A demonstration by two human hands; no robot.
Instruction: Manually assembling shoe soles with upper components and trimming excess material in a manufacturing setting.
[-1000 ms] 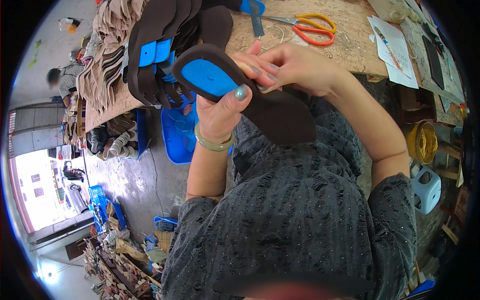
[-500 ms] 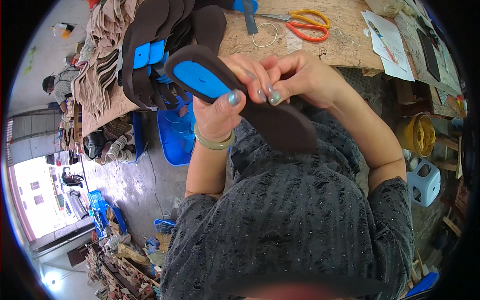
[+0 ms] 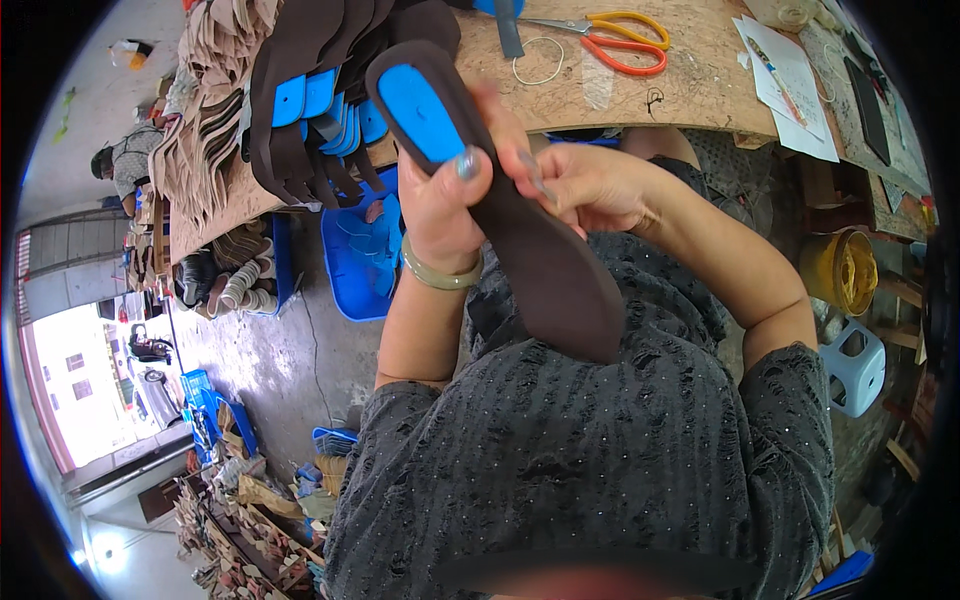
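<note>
A dark brown insole [image 3: 555, 265] with a blue heel pad [image 3: 424, 115] is held up in front of my chest, its heel end pointing up and to the left. My left hand [image 3: 445, 190] grips it near the heel, thumb on the face beside the blue pad and fingers round the far edge. My right hand [image 3: 590, 188] pinches at the insole's right edge near the middle; its fingertips are partly hidden behind the insole and the left fingers. Beyond the left hand, a stack of dark brown insoles [image 3: 310, 60] lies on the table, with several blue heel pads [image 3: 318, 97] among them.
Scissors [image 3: 625, 42] with orange and yellow handles lie on the wooden table [image 3: 690, 95], near a rubber band [image 3: 540, 62]. Papers [image 3: 790, 90] and a phone [image 3: 866, 110] are at the right. A blue bin [image 3: 350, 280] stands below the table. Another person [image 3: 130, 160] is at far left.
The insole has turned more upright, its toe end swinging down towards my chest and its heel rising. My right hand has shifted slightly down along its edge.
</note>
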